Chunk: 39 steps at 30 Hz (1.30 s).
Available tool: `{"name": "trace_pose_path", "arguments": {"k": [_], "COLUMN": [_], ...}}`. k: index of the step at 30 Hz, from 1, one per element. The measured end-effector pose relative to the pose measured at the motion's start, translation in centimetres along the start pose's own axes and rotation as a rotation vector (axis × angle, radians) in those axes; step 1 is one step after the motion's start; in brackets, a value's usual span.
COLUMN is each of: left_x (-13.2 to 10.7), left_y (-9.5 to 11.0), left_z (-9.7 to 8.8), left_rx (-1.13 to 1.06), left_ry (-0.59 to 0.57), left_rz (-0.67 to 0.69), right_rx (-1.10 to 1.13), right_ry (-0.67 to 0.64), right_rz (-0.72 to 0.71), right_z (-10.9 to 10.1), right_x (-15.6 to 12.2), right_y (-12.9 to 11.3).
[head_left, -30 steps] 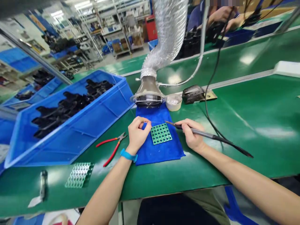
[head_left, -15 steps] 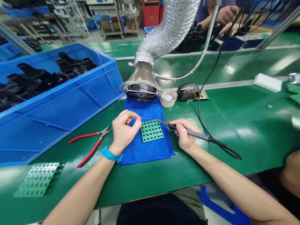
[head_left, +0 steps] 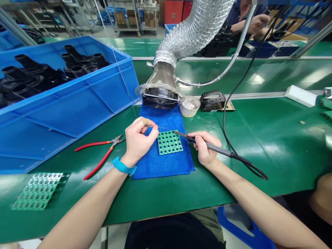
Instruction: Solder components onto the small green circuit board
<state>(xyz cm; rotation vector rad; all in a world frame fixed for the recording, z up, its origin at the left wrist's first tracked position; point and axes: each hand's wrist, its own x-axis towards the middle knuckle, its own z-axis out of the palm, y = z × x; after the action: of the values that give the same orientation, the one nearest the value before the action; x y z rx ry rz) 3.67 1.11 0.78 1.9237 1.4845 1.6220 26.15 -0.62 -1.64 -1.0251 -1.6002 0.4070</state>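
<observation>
Left hand [head_left: 140, 145] pinching a thin solder wire [head_left: 160, 128] just above a green perforated circuit board [head_left: 169, 142] on a blue cloth [head_left: 163, 166]; right hand [head_left: 204, 148] gripping a soldering iron [head_left: 220, 149], tip just beside the board. Red-handled pliers [head_left: 97, 155] near the left hand, on the green tabletop [head_left: 166, 207].

A cloth [head_left: 163, 162] lies mid-surface [head_left: 259, 183], with a circuit board [head_left: 169, 142] on it and the tip of a soldering iron [head_left: 210, 148] just to the board's right. At the cloth's far end sits the mouth of a fume duct [head_left: 160, 91], with a small dish [head_left: 190, 106] and then an iron stand [head_left: 214, 101] to its right. Left of the cloth lie pliers [head_left: 100, 154], with a crate [head_left: 75, 119] of moulded parts [head_left: 52, 76] behind them. A second circuit board [head_left: 37, 191] lies nearer, at front left.
</observation>
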Motion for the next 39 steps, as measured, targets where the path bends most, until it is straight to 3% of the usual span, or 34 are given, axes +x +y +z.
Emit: {"name": "trace_pose_path", "arguments": {"k": [10,19,39], "left_x": [-0.14,-0.18,-0.56], "left_y": [-0.08,0.13,0.41], "left_z": [0.26,0.02,0.56], "left_rx": [0.013,-0.003,0.025], "left_ry": [-0.063,-0.086,-0.187], "left_rz": [0.021,0.031,0.108], "right_rx": [0.010,0.001,-0.082], "right_ry": [-0.016,0.063,0.007], "right_rz": [-0.031,0.006,-0.080], "right_z": [0.11,-0.48,-0.36], "right_x": [0.13,-0.46,-0.08], "right_y": [-0.14,-0.30,-0.84]}}
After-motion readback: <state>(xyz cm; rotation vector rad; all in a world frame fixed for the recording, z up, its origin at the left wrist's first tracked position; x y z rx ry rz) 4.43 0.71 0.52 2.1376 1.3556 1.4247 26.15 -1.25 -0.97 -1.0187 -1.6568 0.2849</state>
